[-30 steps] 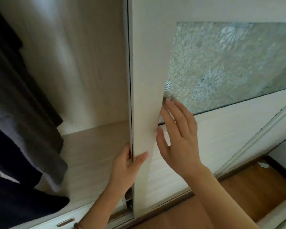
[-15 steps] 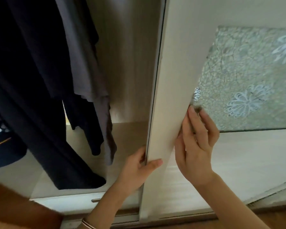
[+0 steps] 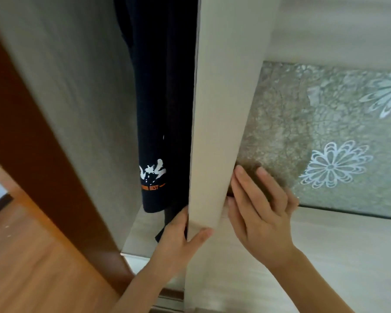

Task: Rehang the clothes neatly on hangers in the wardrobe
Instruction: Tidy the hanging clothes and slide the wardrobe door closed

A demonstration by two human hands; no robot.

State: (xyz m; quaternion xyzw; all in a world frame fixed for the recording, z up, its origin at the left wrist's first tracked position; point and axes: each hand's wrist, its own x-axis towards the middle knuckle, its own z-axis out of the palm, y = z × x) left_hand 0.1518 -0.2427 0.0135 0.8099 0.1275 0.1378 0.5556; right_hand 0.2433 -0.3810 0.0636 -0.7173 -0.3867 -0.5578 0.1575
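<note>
A pale sliding wardrobe door (image 3: 221, 105) fills the middle and right of the view. My left hand (image 3: 178, 240) grips its left edge, thumb on the front and fingers behind. My right hand (image 3: 260, 213) lies flat on the door's face, fingers spread, at the corner of a patterned glass panel (image 3: 325, 136). Only a narrow gap of the wardrobe shows. In it hangs a dark navy garment (image 3: 160, 105) with a white and orange print near its hem. No hanger is visible.
The wardrobe's pale side wall (image 3: 77, 105) stands left of the gap, with a brown wooden board (image 3: 27, 141) beside it. Orange-brown wooden floor (image 3: 32, 267) lies at the lower left. A drawer front (image 3: 136, 260) shows below the gap.
The door has slid left with both hands on it, and the wardrobe opening has narrowed from wide to a slim gap. Most hanging clothes are now hidden behind the door.
</note>
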